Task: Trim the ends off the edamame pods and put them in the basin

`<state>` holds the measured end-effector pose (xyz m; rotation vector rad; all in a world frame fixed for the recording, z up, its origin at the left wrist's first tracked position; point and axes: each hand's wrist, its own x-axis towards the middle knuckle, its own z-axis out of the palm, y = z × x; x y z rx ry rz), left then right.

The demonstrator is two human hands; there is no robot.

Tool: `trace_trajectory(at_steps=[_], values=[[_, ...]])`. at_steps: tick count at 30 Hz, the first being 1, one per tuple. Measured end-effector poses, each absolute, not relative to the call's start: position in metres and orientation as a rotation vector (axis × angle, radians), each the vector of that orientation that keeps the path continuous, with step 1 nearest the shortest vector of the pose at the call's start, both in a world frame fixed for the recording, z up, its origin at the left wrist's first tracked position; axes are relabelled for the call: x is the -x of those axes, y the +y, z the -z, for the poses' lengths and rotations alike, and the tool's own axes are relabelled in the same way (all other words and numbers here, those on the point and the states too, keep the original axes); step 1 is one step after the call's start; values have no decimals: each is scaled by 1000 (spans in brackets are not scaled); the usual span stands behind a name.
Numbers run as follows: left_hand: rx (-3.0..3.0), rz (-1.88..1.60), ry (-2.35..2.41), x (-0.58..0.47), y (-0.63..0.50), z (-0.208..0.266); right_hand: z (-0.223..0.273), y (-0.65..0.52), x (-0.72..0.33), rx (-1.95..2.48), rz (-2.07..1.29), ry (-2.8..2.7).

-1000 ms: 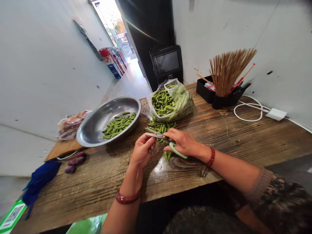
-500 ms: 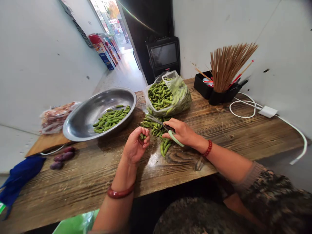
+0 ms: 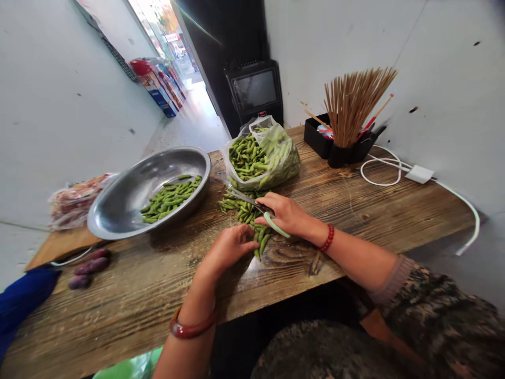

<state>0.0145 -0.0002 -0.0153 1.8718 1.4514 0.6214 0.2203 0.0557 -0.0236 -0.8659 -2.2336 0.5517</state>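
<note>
My right hand (image 3: 282,211) is closed on scissors (image 3: 245,197) with pale green handles, their blades pointing up-left over a loose pile of edamame pods (image 3: 232,203). Palm down, my left hand (image 3: 232,243) reaches to the near side of the pile. Its fingers curl at the edamame pods there, with the thumb stretched alongside; its palm is hidden. Just behind the pile stands a clear plastic bag (image 3: 290,163) full of edamame pods. To the left, a wide steel basin (image 3: 122,197) holds more pods, gathered on its right side.
A black holder (image 3: 340,157) with many wooden skewers (image 3: 353,108) stands at the back right, near a white cable (image 3: 457,192). Several purple-red tubers or fruits (image 3: 89,268) lie at the left, near a blue cloth (image 3: 27,300). Behind is a packed plastic bag (image 3: 77,202).
My left hand has turned from palm up, with pods in its curled fingers, to palm down and moved right to the pile. The right hand keeps the scissors nearly in place. The view has shifted slightly.
</note>
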Motion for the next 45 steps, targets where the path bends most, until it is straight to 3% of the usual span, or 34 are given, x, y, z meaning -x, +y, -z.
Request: trace_trajectory(at_steps=[17, 24, 31, 45], values=[[-1853, -662, 1482, -22, -1, 14, 21, 52, -219, 853, -547, -2236], [-1407, -1074, 1333, -16, -2, -2, 19, 50, -218, 791, -554, -2214], [-1008, -1243, 1146, -15, -5, -3, 20, 47, -217, 778, -570, -2256], [-1238, -1255, 1363, -12, -4, 3, 14, 40, -217, 769, -562, -2388]])
